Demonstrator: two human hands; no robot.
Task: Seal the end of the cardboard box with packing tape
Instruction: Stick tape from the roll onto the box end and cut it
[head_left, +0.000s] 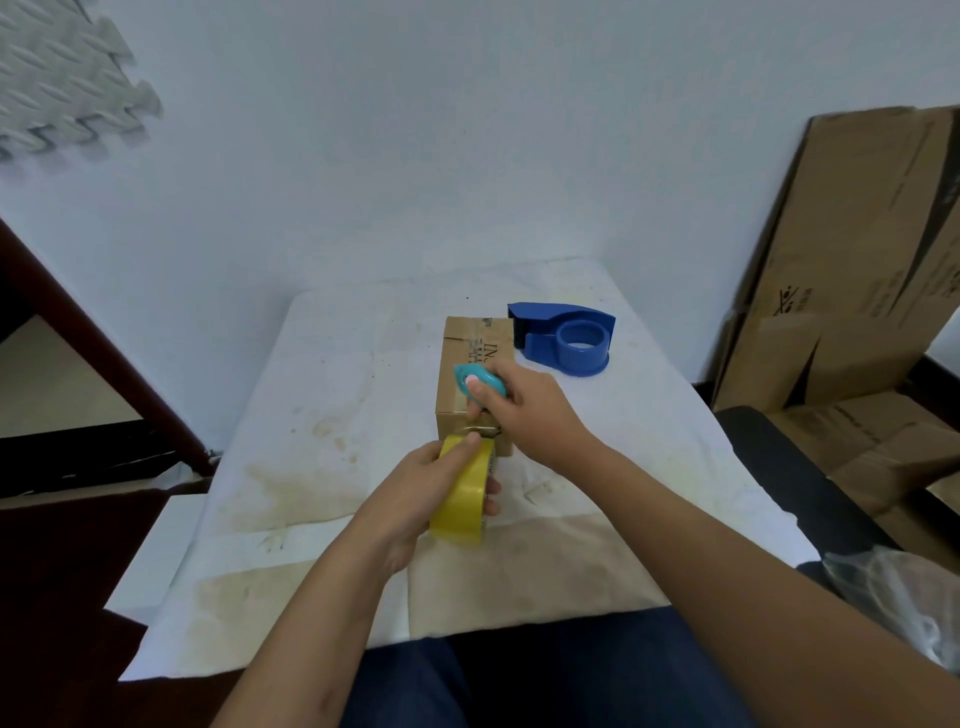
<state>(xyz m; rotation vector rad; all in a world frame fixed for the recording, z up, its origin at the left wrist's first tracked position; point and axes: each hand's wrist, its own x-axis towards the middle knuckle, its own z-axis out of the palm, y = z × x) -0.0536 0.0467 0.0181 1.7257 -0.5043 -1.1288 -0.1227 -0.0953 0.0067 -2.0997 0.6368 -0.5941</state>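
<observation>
Gripping tape roll (462, 493), left hand (415, 493); right hand (530, 410) clasping teal cutter (480, 379) over box (475, 358).

One cardboard box (475, 364), one tape roll (464, 493), one blue dispenser (566, 338), one teal cutter (480, 380).

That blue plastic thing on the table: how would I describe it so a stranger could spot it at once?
Look at the white-covered table, then past the small cardboard box at its middle. Just right of the box, at the far edge, lies the blue tape dispenser. It is the only dark blue item, has an empty ring, and neither hand touches it.
</observation>
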